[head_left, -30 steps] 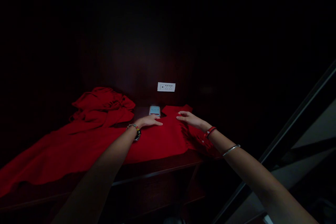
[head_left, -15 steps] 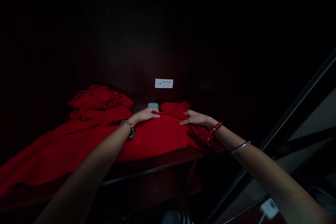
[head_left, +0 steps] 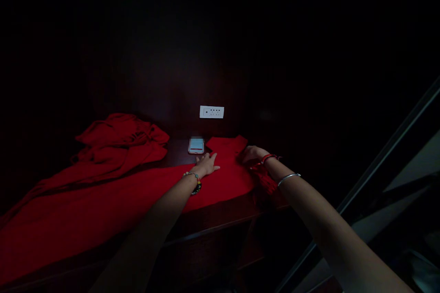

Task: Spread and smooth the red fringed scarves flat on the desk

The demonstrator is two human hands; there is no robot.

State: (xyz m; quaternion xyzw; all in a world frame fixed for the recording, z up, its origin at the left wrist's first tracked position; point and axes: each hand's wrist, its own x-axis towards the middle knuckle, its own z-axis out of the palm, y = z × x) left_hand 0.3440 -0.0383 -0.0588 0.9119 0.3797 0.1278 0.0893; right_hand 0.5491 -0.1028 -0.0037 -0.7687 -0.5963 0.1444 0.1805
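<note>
Along the front edge of the dark reddish-brown wooden shelf (head_left: 213,216), a long flat piece of plain red cloth (head_left: 147,192), running from the left side toward the right end of the shelf, with a loose red fringe (head_left: 266,177) at its right end. On this cloth, near its rear border, the left hand (head_left: 206,165), palm down, fingers spread wide. Around the left wrist, a bracelet of many-coloured beads (head_left: 197,184). Just beside the fringe, the right hand (head_left: 253,153), fingers bent downward in deep shadow; cannot tell a grip on the cloth from a simple touch. Around the right wrist, a narrow red bracelet (head_left: 269,157); higher on the forearm, a thin silver metal bangle (head_left: 288,177). Behind the hands, toward the back edge of the shelf, a flat red cloth flap (head_left: 227,144); cannot tell if separate or part of the long piece. Just left of this flap, lying flat near the back edge, a rectangular phone with lit pale screen (head_left: 196,145). Farther left, a crumpled heap of red cloth (head_left: 120,139). On the dark wall (head_left: 165,73) above the back edge, a white rectangular socket plate (head_left: 211,112).
</note>
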